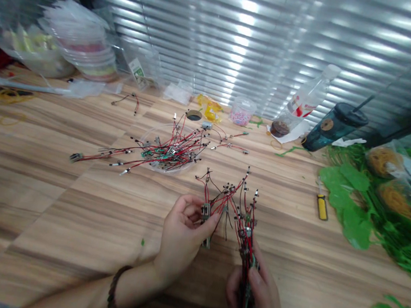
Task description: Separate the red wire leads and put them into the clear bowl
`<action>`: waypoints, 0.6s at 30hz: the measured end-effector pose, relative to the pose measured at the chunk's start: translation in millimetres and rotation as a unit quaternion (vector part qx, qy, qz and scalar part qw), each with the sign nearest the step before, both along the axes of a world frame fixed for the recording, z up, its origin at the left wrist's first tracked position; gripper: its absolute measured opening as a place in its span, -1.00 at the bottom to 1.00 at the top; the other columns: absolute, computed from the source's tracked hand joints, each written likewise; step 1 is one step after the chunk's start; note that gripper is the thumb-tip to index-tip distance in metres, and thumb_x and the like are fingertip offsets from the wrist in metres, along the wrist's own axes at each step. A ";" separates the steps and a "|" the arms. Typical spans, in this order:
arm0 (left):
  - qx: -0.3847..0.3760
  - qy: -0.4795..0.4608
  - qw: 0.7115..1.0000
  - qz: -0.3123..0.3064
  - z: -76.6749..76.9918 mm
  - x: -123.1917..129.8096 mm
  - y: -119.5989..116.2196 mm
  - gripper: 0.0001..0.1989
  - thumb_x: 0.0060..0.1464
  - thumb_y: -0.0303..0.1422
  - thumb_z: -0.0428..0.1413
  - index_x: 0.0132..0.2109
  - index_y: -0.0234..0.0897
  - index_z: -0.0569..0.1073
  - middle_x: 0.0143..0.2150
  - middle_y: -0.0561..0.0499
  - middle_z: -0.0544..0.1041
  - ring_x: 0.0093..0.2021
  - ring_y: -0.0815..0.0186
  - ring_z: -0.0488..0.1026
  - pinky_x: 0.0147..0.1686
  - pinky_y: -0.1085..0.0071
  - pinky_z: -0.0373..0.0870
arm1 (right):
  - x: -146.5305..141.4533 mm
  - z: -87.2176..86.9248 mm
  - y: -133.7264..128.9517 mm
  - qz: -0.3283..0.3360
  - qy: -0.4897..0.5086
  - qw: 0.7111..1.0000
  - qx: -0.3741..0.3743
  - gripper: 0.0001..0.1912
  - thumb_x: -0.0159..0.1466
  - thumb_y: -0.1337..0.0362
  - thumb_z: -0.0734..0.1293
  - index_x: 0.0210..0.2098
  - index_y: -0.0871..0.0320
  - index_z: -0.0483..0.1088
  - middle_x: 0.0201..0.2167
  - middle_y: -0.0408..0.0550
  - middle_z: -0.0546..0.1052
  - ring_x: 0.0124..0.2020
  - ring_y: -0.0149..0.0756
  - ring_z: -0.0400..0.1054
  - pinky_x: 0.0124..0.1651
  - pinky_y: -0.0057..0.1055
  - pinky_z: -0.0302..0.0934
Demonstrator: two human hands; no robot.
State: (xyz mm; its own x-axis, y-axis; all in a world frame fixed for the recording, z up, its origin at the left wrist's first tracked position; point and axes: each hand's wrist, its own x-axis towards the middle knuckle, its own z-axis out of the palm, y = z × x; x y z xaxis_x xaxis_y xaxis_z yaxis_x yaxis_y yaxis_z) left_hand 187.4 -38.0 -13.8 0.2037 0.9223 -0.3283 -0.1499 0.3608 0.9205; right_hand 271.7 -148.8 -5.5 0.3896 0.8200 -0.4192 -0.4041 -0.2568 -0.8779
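My left hand (181, 236) pinches a small metal slide switch (205, 211) at the end of a red and black wire. My right hand (257, 302) grips a thick bundle of red and black wired parts (238, 206), which fans upward and hides most of my fingers. The two hands nearly meet, joined by the tangle of wires. Farther ahead, a clear round plastic dish (164, 147) holds a heap of similar wired switches, with several ends spilling over its rim. A dark beaded bracelet (115, 288) circles my left wrist.
The wood-grain table (49, 214) carries a yellow-handled screwdriver (322, 205) and green artificial leaves (354, 204) on the right. A dark tumbler (334, 126), plastic bottle (307, 97) and bead jar (242, 111) stand at the back. Plastic bags (33, 50) pile up back left.
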 end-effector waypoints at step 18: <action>0.201 0.172 0.964 0.026 4.0 -6.4 -5.7 -0.70 -0.15 -0.36 0.24 -0.28 -0.32 0.30 -0.40 0.12 0.46 -0.46 0.60 0.46 -0.43 0.77 0.41 | 15.9 17.4 -13.3 -0.047 -0.103 0.992 -0.053 -0.25 0.23 -0.02 0.23 0.26 0.31 0.03 -0.69 -0.25 0.24 -0.65 -0.41 0.10 -0.61 -0.52 0.01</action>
State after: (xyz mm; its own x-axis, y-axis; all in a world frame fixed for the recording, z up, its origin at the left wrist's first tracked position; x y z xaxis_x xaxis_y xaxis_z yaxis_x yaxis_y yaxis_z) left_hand 181.0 -43.8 -9.8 0.0974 0.9951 0.0181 0.1816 -0.0357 0.9827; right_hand 287.6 -162.0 12.0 0.5483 0.7318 -0.4047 -0.2444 -0.3226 -0.9145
